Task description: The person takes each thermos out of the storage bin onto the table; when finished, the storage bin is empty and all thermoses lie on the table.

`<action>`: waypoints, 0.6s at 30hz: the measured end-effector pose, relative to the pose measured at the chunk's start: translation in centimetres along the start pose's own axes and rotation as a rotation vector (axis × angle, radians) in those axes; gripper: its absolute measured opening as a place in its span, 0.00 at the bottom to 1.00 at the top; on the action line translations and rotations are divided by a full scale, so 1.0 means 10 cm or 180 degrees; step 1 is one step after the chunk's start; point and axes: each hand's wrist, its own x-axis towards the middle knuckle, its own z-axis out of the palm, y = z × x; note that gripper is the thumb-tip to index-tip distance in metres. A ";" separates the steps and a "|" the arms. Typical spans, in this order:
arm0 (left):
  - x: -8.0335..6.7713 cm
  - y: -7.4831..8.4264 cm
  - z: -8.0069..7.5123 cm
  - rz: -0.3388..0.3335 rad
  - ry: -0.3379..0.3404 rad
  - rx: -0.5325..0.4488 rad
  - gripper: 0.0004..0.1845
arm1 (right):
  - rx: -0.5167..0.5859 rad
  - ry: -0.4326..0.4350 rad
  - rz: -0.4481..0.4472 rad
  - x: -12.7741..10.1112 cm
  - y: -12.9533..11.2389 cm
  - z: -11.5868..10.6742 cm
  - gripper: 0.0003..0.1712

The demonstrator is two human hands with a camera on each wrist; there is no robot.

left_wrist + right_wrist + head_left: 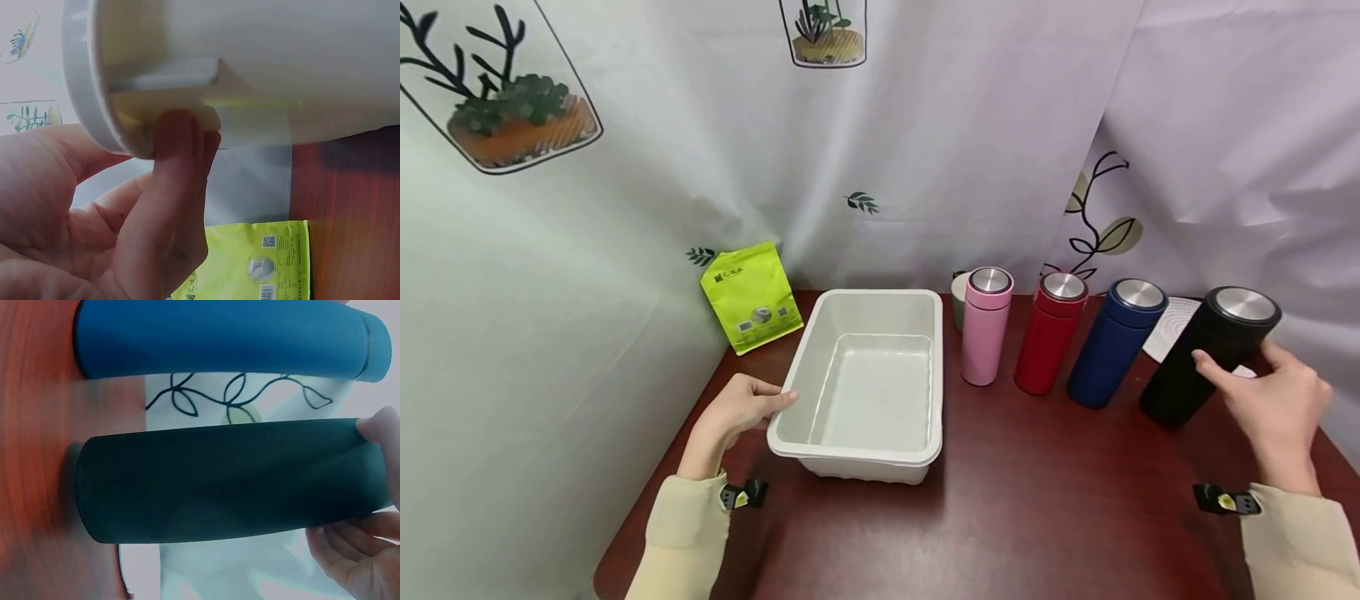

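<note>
My left hand (741, 410) held the near left rim of the white tub (865, 454), fingers (178, 187) curled under its lip. My right hand (1277, 408) was half open around the black flask (1206, 354), fingertip touching its upper side, thumb behind; I could not tell whether it truly gripped. That flask stood at the right end of a row, just beside the blue flask (1116, 342), then the red flask (1049, 332) and the pink flask (986, 325), between it and the tub. A green pouch (751, 296) leaned against the curtain (925, 150) behind the tub, on the dark wooden table (1037, 517)
</note>
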 end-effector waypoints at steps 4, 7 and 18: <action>0.03 0.00 0.01 0.0010 -0.0038 0.0021 0.23 | 0.0000 -0.0028 0.0141 -0.02 0.08 0.01 0.26; 0.06 -0.02 0.02 0.0014 -0.0075 0.0047 0.23 | 0.0022 0.0020 0.0242 -0.04 0.14 0.01 0.27; -0.04 -0.28 0.00 0.0363 0.0264 0.0446 0.28 | 0.0160 0.0011 0.0340 -0.13 0.12 0.29 0.28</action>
